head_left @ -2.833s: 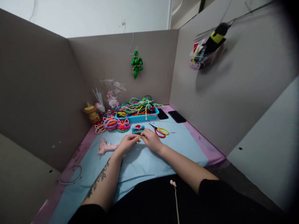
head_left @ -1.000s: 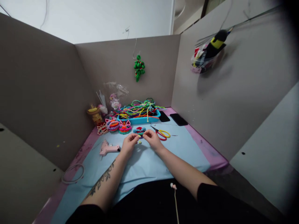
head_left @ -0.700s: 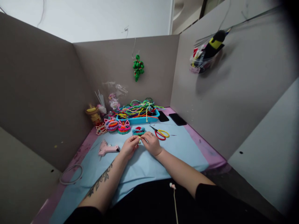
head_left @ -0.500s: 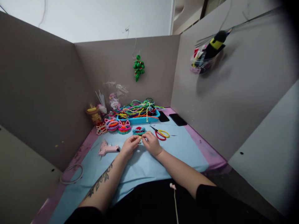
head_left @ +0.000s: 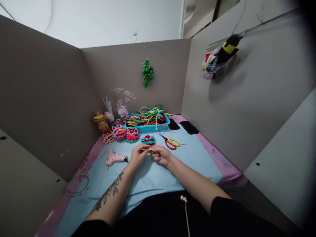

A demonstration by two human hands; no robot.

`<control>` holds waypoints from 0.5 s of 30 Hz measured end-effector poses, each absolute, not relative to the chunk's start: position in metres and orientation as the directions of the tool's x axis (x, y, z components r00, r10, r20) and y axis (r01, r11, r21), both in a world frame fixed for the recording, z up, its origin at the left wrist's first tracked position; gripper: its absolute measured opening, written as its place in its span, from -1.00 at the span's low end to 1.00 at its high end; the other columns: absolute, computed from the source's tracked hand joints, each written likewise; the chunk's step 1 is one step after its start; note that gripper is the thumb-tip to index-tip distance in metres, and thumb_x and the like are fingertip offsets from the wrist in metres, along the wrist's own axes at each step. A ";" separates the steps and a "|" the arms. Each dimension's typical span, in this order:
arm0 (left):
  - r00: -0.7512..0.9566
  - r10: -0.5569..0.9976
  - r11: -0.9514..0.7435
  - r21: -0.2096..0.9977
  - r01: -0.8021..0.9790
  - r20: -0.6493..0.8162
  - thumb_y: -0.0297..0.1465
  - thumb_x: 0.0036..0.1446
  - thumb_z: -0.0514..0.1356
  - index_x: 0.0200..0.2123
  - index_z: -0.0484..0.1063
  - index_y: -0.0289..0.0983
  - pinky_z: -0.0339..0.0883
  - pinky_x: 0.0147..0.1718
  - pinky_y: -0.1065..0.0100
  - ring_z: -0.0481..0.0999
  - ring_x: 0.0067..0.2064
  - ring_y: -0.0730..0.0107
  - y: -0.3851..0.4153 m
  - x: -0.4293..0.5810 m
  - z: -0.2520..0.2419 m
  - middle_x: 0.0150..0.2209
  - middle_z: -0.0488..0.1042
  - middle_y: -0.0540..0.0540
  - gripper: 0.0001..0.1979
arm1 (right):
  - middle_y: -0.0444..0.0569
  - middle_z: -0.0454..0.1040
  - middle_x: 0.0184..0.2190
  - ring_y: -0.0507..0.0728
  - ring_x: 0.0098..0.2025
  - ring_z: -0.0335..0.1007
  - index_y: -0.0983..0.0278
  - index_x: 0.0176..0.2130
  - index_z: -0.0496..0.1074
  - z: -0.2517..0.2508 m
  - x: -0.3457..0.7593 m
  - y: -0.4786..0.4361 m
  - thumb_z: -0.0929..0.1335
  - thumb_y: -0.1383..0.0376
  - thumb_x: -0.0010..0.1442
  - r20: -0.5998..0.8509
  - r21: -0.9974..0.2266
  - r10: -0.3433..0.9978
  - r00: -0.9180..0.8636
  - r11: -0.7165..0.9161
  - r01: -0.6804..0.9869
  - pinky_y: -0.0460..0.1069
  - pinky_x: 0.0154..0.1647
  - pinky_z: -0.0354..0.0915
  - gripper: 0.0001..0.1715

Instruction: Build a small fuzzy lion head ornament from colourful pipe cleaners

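Observation:
Over the blue cloth (head_left: 158, 177), my left hand (head_left: 138, 156) and my right hand (head_left: 161, 155) meet fingertip to fingertip. Between them they pinch a small yellow piece (head_left: 150, 149), too small to make out fully; it may be a bit of fuzzy stem. Just beyond my fingers sits a teal fuzzy-stem figure (head_left: 148, 140) with a red top. Scissors (head_left: 171, 143) with one red and one yellow handle lie partly open past my right hand. A pink glue gun (head_left: 116, 158) rests on its side left of my left hand.
A blue tray (head_left: 148, 127) heaped with colourful fuzzy stems stands at the back, beside two dark phones (head_left: 189, 127). Finished-looking animal figures (head_left: 132, 135) line up left of it. A cable loop (head_left: 77, 185) lies front left. Grey partitions (head_left: 133, 75) surround the table.
The right hand has turned, its fingers now curled more under the yellow piece. Both hands stay together at nearly the same spot. The whole view has shifted slightly.

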State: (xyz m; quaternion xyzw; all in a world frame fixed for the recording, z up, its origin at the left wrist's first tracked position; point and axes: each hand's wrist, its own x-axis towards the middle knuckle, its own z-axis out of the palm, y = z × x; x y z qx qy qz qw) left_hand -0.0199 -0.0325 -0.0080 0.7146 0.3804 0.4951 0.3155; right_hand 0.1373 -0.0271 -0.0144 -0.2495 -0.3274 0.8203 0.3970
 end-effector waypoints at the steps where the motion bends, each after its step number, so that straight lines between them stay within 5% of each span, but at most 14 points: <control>1: 0.236 0.831 -0.552 0.799 0.239 0.503 -0.38 0.03 0.21 -0.34 0.52 -0.28 0.32 -0.30 0.36 0.46 -0.28 0.34 -0.033 -0.020 -0.008 -0.33 0.50 -0.12 -0.87 | -0.28 0.12 -0.67 -0.18 -0.70 -0.20 0.34 -0.47 0.25 -0.014 0.139 -0.026 0.40 0.42 -0.13 -0.174 -0.720 0.785 -0.594 -0.513 -0.467 -0.25 -0.76 -0.33 -0.79; 7: 0.264 0.718 -0.696 0.656 0.293 0.644 -0.40 0.09 0.16 -0.37 0.52 -0.25 0.31 -0.30 0.33 0.44 -0.30 0.35 -0.036 -0.020 -0.005 -0.37 0.46 -0.12 -0.87 | -0.24 0.17 -0.65 -0.18 -0.71 -0.17 0.36 -0.47 0.25 -0.013 0.142 -0.024 0.35 0.45 -0.08 -0.217 -0.731 0.750 -0.625 -0.549 -0.405 -0.26 -0.78 -0.31 -0.86; 11: 0.214 0.763 -0.641 0.676 0.363 0.609 -0.37 0.08 0.15 -0.40 0.49 -0.25 0.26 -0.36 0.37 0.40 -0.33 0.35 -0.038 -0.019 -0.001 -0.38 0.44 -0.11 -0.88 | -0.24 0.19 -0.65 -0.18 -0.71 -0.16 0.36 -0.48 0.28 -0.016 0.135 -0.026 0.40 0.37 -0.08 -0.167 -0.769 0.829 -0.533 -0.448 -0.456 -0.24 -0.78 -0.28 -0.82; 13: 0.163 0.812 -0.578 0.735 0.355 0.560 -0.34 0.07 0.16 -0.42 0.47 -0.25 0.23 -0.39 0.39 0.39 -0.33 0.35 -0.038 -0.018 0.000 -0.39 0.43 -0.10 -0.87 | -0.22 0.22 -0.65 -0.16 -0.70 -0.13 0.34 -0.48 0.30 -0.019 0.132 -0.028 0.40 0.31 -0.05 -0.101 -0.848 0.902 -0.420 -0.299 -0.438 -0.22 -0.77 -0.22 -0.80; 15: 0.121 0.868 -0.494 0.815 0.302 0.482 -0.31 0.04 0.17 -0.43 0.45 -0.26 0.21 -0.41 0.41 0.38 -0.34 0.35 -0.037 -0.018 -0.001 -0.41 0.43 -0.08 -0.85 | -0.19 0.26 -0.61 -0.11 -0.66 0.00 0.32 -0.47 0.33 -0.021 0.130 -0.030 0.39 0.27 -0.01 0.087 -0.956 0.973 -0.213 0.021 -0.292 -0.19 -0.71 -0.05 -0.82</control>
